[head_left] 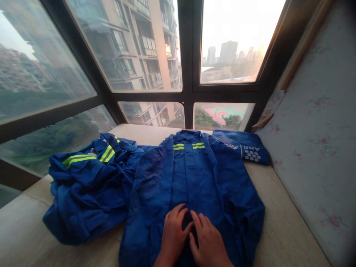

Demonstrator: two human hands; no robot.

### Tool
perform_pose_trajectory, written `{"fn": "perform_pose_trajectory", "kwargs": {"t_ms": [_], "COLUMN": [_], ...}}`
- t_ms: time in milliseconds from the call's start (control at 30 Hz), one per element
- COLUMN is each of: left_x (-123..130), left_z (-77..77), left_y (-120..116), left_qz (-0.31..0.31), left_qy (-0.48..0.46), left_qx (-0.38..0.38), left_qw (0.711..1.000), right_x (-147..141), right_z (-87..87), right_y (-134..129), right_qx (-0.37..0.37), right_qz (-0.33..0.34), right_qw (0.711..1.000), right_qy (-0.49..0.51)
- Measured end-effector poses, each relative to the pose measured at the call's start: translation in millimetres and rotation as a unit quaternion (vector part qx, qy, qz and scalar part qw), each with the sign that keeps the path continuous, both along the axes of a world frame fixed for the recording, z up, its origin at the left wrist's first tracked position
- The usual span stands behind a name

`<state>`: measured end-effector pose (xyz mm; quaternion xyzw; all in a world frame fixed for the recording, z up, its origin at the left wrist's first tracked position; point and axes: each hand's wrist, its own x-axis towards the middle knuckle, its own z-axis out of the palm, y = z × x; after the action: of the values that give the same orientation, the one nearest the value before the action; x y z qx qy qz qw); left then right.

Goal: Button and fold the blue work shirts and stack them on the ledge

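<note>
A blue work jacket (191, 174) with yellow-green reflective stripes across the chest lies front side up, its collar toward the window. My left hand (172, 230) is over the lower middle of its front, fingers bent and thumb pointing right. Close beside it, my right hand (208, 235) curls inward from the other side. Both hands are closed on the jacket's front edge, fingertips almost meeting. The bit of cloth between the fingertips is mostly hidden. The jacket's sleeves lie along its two sides, the right one rumpled.
To the left lies a crumpled blue garment (91, 193) with reflective stripes. A folded blue garment (253, 146) with white printing sits at the back right. The pale ledge (289, 222) meets dark window frames (189, 97) behind and a flowered wall (314, 122) on the right.
</note>
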<state>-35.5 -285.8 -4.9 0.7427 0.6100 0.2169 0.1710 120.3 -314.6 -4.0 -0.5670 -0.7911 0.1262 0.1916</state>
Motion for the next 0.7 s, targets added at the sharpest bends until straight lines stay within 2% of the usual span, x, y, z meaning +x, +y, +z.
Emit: {"fn": "perform_pose_trajectory", "kwargs": {"t_ms": [100,267,400,567,700], "left_x": [5.8,6.6,1.6,4.3,10.9], "left_z": [2.5,-1.9,-0.4,-2.9,-9.6], "left_y": [3.9,1.4,-9.1,-26.0,-36.0], "left_qz": [-0.008,-0.044,-0.056,-0.042,-0.069], "left_qy": [-0.015,-0.095,-0.131,-0.088,0.018], "left_qx": [0.002,-0.039,-0.066,-0.014,0.019], "left_qw": [1.000,0.994,0.988,0.995,0.997], "right_x": [-0.9,-3.5,-0.2,9.2,14.2], "right_z": [-6.8,-22.4,-19.7,-9.0,-5.7], "right_y": [-10.0,-27.2,-28.4,-22.8,-23.7], "right_qx": [-0.013,-0.049,-0.090,-0.151,-0.197], "right_qz": [-0.021,0.005,-0.001,-0.047,-0.067], "right_qw": [1.000,0.999,0.995,0.975,0.959], "right_qy": [-0.008,-0.003,0.037,0.155,0.193]}}
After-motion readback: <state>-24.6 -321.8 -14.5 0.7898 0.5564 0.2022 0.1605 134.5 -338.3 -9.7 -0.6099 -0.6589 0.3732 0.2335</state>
